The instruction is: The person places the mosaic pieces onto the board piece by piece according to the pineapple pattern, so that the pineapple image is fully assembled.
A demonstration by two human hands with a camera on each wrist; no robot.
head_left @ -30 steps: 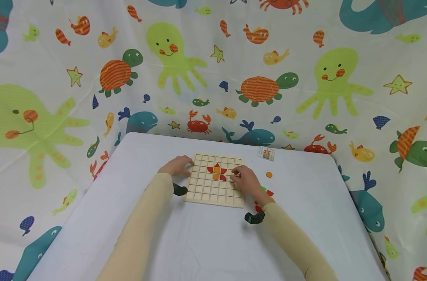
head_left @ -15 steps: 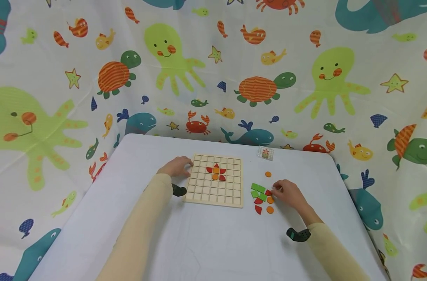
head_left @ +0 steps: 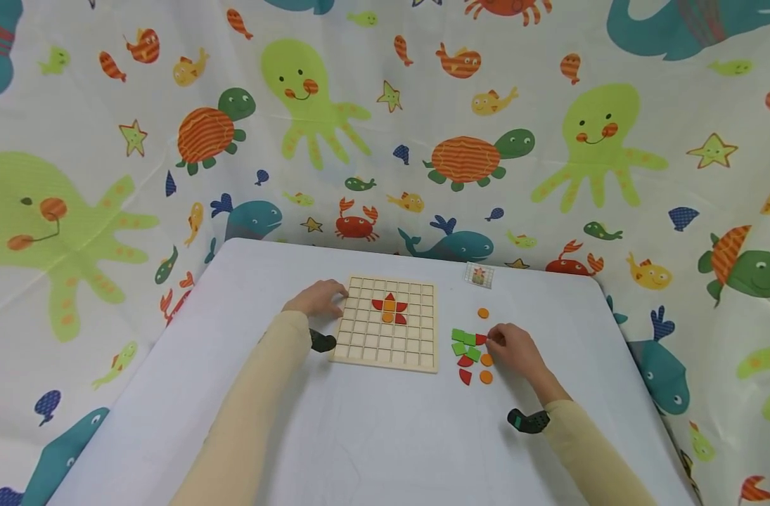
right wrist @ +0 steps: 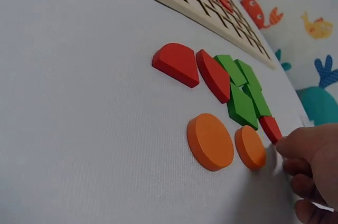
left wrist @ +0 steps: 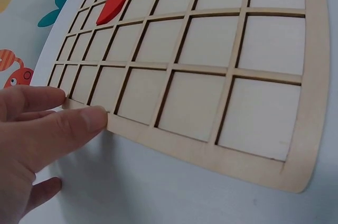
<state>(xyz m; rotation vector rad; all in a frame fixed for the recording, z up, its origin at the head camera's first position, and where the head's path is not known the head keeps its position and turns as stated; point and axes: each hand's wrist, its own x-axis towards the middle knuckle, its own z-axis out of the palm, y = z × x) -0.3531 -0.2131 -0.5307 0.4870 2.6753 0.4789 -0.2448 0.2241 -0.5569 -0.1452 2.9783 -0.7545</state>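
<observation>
A square wooden grid board (head_left: 366, 351) lies in the middle of the table, with several red pieces and an orange square (head_left: 389, 306) and disc in its cells. My left hand (head_left: 315, 298) rests at the board's left edge; in the left wrist view its thumb (left wrist: 95, 118) and a finger touch the rim. To the right of the board, my right hand (head_left: 517, 349) pinches the end of a red quarter-circle piece (right wrist: 270, 129) with curled fingers. That piece lies beside several green pieces (right wrist: 243, 106). Part of its end is hidden by the fingertips.
Two more red quarter-circle pieces (right wrist: 177, 63) and orange discs (right wrist: 210, 142) lie near the green ones. Another orange disc (head_left: 483, 313) sits farther back. At the table's back edge lies a small grid picture card (head_left: 479, 275). A sea-animal curtain hangs behind.
My right hand has moved from above the board right to the loose pieces. The red piece at its fingertips has turned and shifted slightly. My left hand stays at the board's edge.
</observation>
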